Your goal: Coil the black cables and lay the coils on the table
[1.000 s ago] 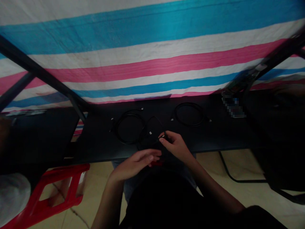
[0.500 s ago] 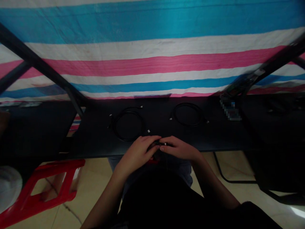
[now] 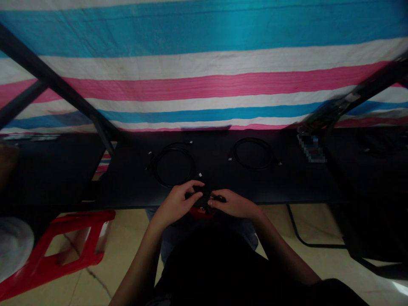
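A short stretch of black cable (image 3: 205, 195) spans the gap between my two hands, at the table's front edge. My left hand (image 3: 179, 203) is closed round its left part, with the index finger stretched out above. On the other side my right hand (image 3: 236, 204) pinches the cable between thumb and fingers, a dark end showing there. Just beyond my left hand lies a coiled black cable (image 3: 193, 165) with pale metal plugs. A second coiled cable (image 3: 235, 156) lies farther back on the right. The lower parts of the held cable are lost in shadow.
The dark table (image 3: 216, 161) backs onto a striped sheet (image 3: 204, 89). Dark slanted frame bars (image 3: 63, 91) rise at both sides. A blurred-out item (image 3: 312, 148) lies at the right. A red stool (image 3: 91, 238) stands at the lower left. Part of another person's hand (image 3: 6, 163) shows at far left.
My hands have moved apart from nearly touching, drawing the cable into view between them. The pale plug seen by my right fingers no longer shows. The coils stay put.
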Available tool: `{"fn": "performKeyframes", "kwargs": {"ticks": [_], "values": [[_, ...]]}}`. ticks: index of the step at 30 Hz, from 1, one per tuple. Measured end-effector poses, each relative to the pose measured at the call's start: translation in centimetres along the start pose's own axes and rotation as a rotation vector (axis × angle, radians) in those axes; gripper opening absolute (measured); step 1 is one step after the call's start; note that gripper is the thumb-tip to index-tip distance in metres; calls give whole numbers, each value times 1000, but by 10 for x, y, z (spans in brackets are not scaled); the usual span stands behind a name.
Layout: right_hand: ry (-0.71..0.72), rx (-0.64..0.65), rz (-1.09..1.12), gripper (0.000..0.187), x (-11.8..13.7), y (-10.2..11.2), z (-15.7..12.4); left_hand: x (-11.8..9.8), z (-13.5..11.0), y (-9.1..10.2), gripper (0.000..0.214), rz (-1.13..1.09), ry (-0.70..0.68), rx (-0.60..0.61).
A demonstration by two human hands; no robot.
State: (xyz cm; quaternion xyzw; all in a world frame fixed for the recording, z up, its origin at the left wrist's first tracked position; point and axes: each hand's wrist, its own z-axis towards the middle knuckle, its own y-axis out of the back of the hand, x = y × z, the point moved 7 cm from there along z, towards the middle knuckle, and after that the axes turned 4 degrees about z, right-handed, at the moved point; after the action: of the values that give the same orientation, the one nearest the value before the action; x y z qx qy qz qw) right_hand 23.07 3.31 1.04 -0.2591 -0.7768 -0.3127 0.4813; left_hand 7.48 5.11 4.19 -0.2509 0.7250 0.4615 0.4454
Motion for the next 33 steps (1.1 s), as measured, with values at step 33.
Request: {"fn": "performKeyframes", "kwargs": {"ticks": [33], "values": [[-47, -136, -124, 42, -7, 49, -19, 27, -16, -26, 30, -532, 109, 403]]}}
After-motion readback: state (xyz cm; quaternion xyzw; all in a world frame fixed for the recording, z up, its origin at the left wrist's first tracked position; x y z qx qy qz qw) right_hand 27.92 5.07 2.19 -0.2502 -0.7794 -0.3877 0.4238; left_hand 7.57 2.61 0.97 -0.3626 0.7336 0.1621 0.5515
